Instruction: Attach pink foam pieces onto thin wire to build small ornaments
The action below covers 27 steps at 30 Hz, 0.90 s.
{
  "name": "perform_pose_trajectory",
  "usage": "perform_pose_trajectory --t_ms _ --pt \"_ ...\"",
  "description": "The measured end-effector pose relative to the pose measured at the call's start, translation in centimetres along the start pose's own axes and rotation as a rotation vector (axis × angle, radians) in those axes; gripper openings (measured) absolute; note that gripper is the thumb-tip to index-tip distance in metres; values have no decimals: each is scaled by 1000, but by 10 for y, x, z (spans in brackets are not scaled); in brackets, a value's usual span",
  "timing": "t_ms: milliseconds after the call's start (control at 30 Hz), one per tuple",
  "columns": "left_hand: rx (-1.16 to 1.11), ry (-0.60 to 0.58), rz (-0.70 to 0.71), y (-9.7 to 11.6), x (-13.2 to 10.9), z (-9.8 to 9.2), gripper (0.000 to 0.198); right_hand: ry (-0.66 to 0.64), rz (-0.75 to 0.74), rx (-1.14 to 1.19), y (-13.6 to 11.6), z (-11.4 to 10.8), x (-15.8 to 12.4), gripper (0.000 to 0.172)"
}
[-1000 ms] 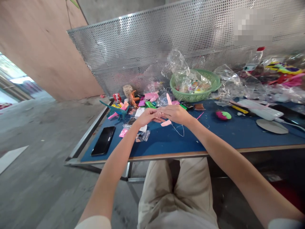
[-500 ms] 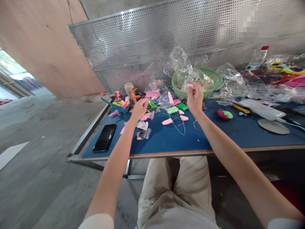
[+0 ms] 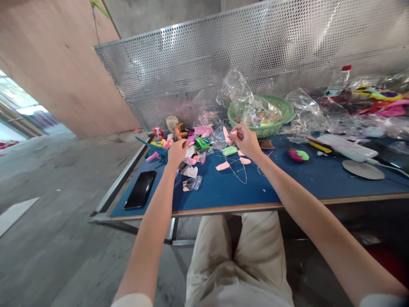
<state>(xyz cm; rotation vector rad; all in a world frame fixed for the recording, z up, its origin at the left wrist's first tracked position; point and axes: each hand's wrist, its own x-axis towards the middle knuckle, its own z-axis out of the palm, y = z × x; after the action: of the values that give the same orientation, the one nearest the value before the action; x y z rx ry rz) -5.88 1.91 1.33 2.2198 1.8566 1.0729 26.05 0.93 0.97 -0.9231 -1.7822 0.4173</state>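
My right hand (image 3: 247, 141) is closed in a pinch on a small pink piece of what looks like modelling clay (image 3: 234, 133), just in front of the basket. My left hand (image 3: 178, 151) hovers over the left part of the table, fingertips pressed together; whatever they hold is too small to make out. Between the hands lie pink clay pieces (image 3: 223, 166) joined to thin bent wires (image 3: 238, 175). A pale green block (image 3: 229, 151) and a green crumpled packet (image 3: 202, 143) are close by.
A green basket (image 3: 289, 113) with plastic wrapping stands at the back against a perforated metal panel (image 3: 179, 64). On the left are a black phone (image 3: 139, 189) and a teal toy figure (image 3: 153, 149). A pink-and-green lump (image 3: 298, 155), a yellow cutter (image 3: 320, 147) and a bottle (image 3: 337, 85) are rightward.
My right hand has come down and left from in front of the basket, bringing the pink piece nearer the wires. My left hand has shifted slightly left and down.
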Motion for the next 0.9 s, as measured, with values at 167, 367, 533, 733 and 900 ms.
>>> perform_pose_trajectory --t_ms 167,367,533,733,900 --pt "54 -22 19 -7 -2 1 23 -19 -58 -60 -6 -2 -1 34" --pt "48 -161 35 -18 -2 5 21 2 -155 -97 -13 -5 -1 35" --pt "89 -144 50 -13 -2 3 23 -15 -272 -88 -15 -4 -1 36" --pt "156 -144 20 -2 -6 1 25 -82 -234 -34 -12 1 -1 23" --pt "16 221 163 26 -7 -16 26 -22 -214 1 -8 1 -1 19"
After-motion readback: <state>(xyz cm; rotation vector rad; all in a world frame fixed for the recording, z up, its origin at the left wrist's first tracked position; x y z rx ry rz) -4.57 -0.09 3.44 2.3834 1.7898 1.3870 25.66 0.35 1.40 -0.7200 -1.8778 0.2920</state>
